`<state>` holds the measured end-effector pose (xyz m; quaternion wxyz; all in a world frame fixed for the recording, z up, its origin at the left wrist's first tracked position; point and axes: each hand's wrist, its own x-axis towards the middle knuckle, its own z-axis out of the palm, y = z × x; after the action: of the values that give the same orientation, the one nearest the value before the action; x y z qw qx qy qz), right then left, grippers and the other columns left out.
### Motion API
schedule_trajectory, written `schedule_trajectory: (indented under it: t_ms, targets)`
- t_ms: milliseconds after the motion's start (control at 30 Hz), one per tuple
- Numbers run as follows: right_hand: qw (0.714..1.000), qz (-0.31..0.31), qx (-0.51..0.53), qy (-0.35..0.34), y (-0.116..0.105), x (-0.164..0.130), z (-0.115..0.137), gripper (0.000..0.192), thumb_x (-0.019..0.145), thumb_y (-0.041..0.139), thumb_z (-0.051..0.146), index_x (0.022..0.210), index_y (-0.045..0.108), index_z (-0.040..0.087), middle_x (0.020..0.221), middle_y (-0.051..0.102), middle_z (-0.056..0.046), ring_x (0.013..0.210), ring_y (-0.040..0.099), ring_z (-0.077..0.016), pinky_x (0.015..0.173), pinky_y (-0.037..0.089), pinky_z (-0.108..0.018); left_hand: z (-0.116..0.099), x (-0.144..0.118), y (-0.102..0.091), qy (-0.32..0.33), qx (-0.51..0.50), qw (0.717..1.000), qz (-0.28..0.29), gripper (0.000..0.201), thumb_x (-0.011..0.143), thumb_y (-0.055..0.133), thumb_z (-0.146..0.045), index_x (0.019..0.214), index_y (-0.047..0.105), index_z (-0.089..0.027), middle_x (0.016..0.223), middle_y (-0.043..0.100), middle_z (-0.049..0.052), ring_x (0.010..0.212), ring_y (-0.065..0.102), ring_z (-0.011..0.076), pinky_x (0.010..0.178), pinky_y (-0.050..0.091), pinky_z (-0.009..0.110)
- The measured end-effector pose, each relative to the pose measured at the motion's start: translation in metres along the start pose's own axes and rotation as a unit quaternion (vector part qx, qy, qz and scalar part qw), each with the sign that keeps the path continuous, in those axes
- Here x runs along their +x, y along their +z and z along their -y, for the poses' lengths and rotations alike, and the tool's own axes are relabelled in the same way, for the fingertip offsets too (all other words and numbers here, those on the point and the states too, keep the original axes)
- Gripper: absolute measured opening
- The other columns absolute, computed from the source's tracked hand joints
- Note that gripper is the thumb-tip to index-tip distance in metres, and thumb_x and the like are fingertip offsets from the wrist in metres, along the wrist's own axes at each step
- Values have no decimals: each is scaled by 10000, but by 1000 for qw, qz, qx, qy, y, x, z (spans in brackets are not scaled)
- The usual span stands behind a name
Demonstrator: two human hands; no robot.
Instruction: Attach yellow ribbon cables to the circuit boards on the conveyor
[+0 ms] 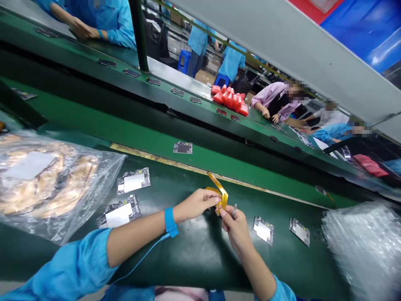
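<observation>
Hands meet over the dark green bench, both pinching one amber strip (219,193) that loops up between them. Left hand (197,203) grips the strip's near end between thumb and fingertips; a blue wrist strap (170,221) with a coiled lead sits on that wrist. Right hand (233,225) grasps the lower end of the strip and also carries a thin grey tool (234,210), tip up, tucked among the fingers. Step in hand, as I judge it: the strip is being peeled or separated, held clear of the bench and not yet laid on anything. Four circuit boards lie flat nearby: two left of the hands (133,181) (119,213), two to the right (263,230) (300,231), none touched. A fifth board (182,147) rides the green conveyor belt (140,133) beyond. Clear bag of gold-coloured parts (46,179) sits far left; a wad of clear plastic wrap (366,246) far right. Next move would likely call for keeping the strip taut and untwisted, and a steady pinch so it does not stick to itself. Other workers sit across the line.
</observation>
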<state>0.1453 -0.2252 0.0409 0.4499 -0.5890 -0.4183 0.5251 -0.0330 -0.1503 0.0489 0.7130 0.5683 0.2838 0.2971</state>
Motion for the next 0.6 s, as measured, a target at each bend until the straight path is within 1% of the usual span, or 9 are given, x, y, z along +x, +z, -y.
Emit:
schedule_trajectory:
  t_ms: [67,167,233,300,367,433,500,533,600]
  targets:
    - [1000,4,-10,-14,8,-3,-4,472,772,810,632,810,788,162,625,587,10,451,334,-65,420,274,-220,2,4,8,-9,-28,1000,8,428,904,640,-551,877,723,-131,813,710,57,738,616,158,707,482,275]
    - [995,5,-81,-62,7,-8,-8,417,858,752,575,778,787,167,526,528,31,446,377,-86,431,321,-222,5,6,16,-26,-15,1000,-5,463,868,675,-583,802,710,-126,784,704,65,706,590,151,640,442,259]
    - [981,2,-148,-128,-2,-11,-7,353,903,725,510,831,809,175,592,631,-4,502,506,-122,489,434,-240,5,6,15,-38,1,999,-20,453,857,687,-573,773,706,-129,781,714,69,698,599,147,622,439,249]
    - [954,-11,-215,-211,-18,-13,-1,278,947,695,435,924,824,190,777,753,-58,639,653,-171,605,547,-276,1,6,11,-61,2,998,-13,416,850,688,-539,766,703,-132,767,724,63,664,612,135,601,446,235]
    - [915,-25,-280,-289,-36,-13,9,235,986,653,370,998,821,205,927,793,-95,779,732,-205,713,604,-305,-5,6,5,-97,-9,995,26,352,834,682,-481,756,694,-137,763,739,63,611,626,126,560,452,226]
    - [865,-10,-360,-350,-52,-10,20,243,1004,625,338,1100,811,214,1061,796,-130,911,759,-233,783,623,-326,-9,6,2,-143,-17,987,76,291,803,668,-419,699,665,-147,719,740,62,519,607,119,488,439,221]
    - [807,42,-451,-379,-62,-4,30,296,1018,599,333,1222,789,234,1249,761,-157,962,762,-234,789,620,-324,-8,6,4,-177,-22,975,132,241,763,658,-367,644,641,-159,658,729,54,445,575,116,430,425,217]
    - [778,77,-491,-385,-65,-1,33,317,1027,582,333,1264,777,252,1323,735,-158,953,762,-225,773,612,-316,-7,5,7,-188,-28,968,166,223,747,656,-351,630,642,-163,641,727,51,427,568,117,413,425,215]
    - [726,153,-542,-396,-66,3,38,336,1048,538,320,1292,768,291,1368,722,-139,901,759,-198,724,582,-288,-3,2,12,-195,-49,949,241,208,736,665,-343,623,656,-168,634,733,54,420,579,129,394,438,219]
